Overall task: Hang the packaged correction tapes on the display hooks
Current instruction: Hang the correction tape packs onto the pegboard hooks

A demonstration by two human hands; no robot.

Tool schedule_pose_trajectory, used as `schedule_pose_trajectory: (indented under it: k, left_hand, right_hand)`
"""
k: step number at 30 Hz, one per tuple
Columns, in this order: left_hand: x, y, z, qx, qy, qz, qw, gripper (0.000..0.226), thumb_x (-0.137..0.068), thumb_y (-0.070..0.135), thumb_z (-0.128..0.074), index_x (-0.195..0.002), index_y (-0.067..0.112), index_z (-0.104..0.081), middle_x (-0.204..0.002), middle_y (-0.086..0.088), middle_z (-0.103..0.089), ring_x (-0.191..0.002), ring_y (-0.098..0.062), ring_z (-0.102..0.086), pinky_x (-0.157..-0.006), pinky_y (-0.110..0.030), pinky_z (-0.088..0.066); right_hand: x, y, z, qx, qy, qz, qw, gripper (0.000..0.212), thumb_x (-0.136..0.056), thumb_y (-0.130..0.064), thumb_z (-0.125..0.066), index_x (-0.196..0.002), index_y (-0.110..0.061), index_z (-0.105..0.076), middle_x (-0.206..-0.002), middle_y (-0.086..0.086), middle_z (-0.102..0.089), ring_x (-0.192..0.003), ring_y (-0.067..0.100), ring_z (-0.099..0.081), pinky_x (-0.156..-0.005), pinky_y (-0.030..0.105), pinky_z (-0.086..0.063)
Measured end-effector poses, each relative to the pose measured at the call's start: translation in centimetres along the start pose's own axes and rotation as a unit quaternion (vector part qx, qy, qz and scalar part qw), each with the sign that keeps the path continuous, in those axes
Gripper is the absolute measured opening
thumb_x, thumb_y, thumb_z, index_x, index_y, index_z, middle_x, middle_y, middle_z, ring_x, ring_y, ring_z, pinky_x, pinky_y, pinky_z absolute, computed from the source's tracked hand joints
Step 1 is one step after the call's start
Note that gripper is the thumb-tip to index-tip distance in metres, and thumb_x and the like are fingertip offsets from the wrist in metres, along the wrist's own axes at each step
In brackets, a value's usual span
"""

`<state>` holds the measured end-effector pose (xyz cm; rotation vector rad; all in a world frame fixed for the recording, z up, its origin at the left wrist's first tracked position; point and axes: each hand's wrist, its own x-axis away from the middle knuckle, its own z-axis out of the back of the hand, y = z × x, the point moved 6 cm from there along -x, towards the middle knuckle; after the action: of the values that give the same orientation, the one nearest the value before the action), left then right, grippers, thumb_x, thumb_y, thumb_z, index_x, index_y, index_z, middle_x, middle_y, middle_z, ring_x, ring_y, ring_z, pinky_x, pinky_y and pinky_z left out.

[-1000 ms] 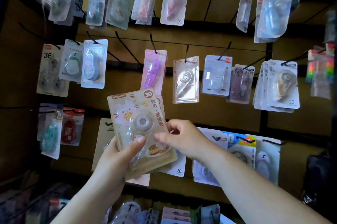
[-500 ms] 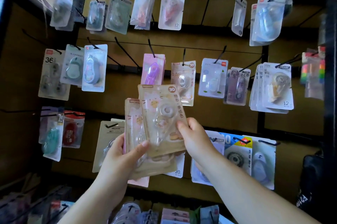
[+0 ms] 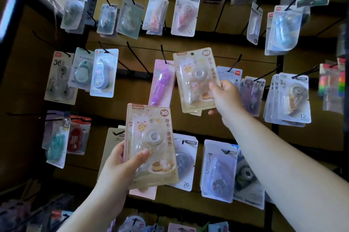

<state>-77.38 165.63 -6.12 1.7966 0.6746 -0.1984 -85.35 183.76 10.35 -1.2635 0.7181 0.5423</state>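
My left hand (image 3: 120, 173) grips a small stack of beige carded correction tapes (image 3: 151, 144) with a cat print and a "30" mark, held low in front of the display. My right hand (image 3: 225, 97) pinches the lower right corner of one more such beige pack (image 3: 195, 78), raised to the middle row. That pack's hang hole sits near the top edge, right of a black hook (image 3: 162, 52) bearing a purple tape pack (image 3: 163, 84). It covers another pack hanging behind it.
The brown pegboard wall carries rows of black hooks with many packaged correction tapes. A bare hook (image 3: 136, 57) juts out left of the purple pack. White packs (image 3: 290, 97) hang thick at the right, and more stock (image 3: 143, 224) lies below.
My right hand has lifted one beige pack off the stack and carried it up and right to the middle row. My left hand has dropped a little with the remaining packs.
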Motion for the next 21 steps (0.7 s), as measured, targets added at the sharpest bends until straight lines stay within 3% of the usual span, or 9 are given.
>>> schedule_pose_trajectory:
  k: [3,7,13,18,21]
  left_hand:
    - [-0.2,-0.2,0.6,0.005,-0.002,0.012,1.000,0.063,-0.056,0.027,-0.064,-0.117,0.016,-0.051,-0.105,-0.013,-0.068,-0.085,-0.032,-0.070,-0.065,-0.047,-0.057]
    - [-0.5,-0.4,0.9,0.010,-0.008,0.020,1.000,0.066,-0.057,0.027,-0.064,-0.121,0.016,-0.050,-0.107,-0.012,-0.068,-0.088,-0.031,-0.069,-0.061,-0.040,-0.060]
    - [-0.4,-0.3,1.0,0.004,-0.011,0.016,1.000,0.064,-0.057,0.026,-0.064,-0.119,0.017,-0.052,-0.105,-0.011,-0.069,-0.087,-0.032,-0.070,-0.068,-0.046,-0.059]
    - [-0.2,-0.8,0.7,0.023,-0.013,0.027,0.999,0.062,-0.058,0.023,-0.064,-0.118,0.015,-0.052,-0.105,-0.014,-0.069,-0.095,-0.035,-0.066,-0.082,-0.051,-0.052]
    - [-0.3,-0.8,0.6,0.025,-0.014,0.027,0.999,0.060,-0.057,0.022,-0.064,-0.116,0.015,-0.053,-0.104,-0.014,-0.069,-0.095,-0.035,-0.066,-0.082,-0.050,-0.052]
  right_hand:
    - [-1.0,0.1,0.1,0.003,0.009,-0.008,1.000,0.011,-0.096,-0.024,-0.040,-0.097,-0.016,-0.048,-0.098,0.005,-0.054,-0.066,0.013,-0.052,-0.030,0.012,-0.042]
    - [-1.5,0.8,0.1,0.007,0.020,-0.026,0.999,0.020,-0.096,-0.025,-0.040,-0.109,-0.015,-0.051,-0.101,0.003,-0.054,-0.069,0.012,-0.051,-0.029,0.011,-0.041]
    - [-1.8,1.7,0.1,0.018,0.028,-0.036,0.999,0.031,-0.096,-0.026,-0.040,-0.122,-0.011,-0.050,-0.103,0.003,-0.054,-0.067,0.009,-0.050,-0.030,0.012,-0.042]
    - [-1.7,2.9,-0.2,0.023,0.013,-0.064,0.998,0.031,-0.096,-0.025,-0.041,-0.122,-0.010,-0.050,-0.082,-0.004,-0.051,-0.067,0.009,-0.049,-0.030,0.013,-0.042]
    - [-2.1,3.3,-0.3,0.038,0.010,-0.067,0.997,0.032,-0.096,-0.026,-0.041,-0.121,-0.009,-0.051,-0.094,0.001,-0.053,-0.067,0.010,-0.048,-0.032,0.014,-0.043]
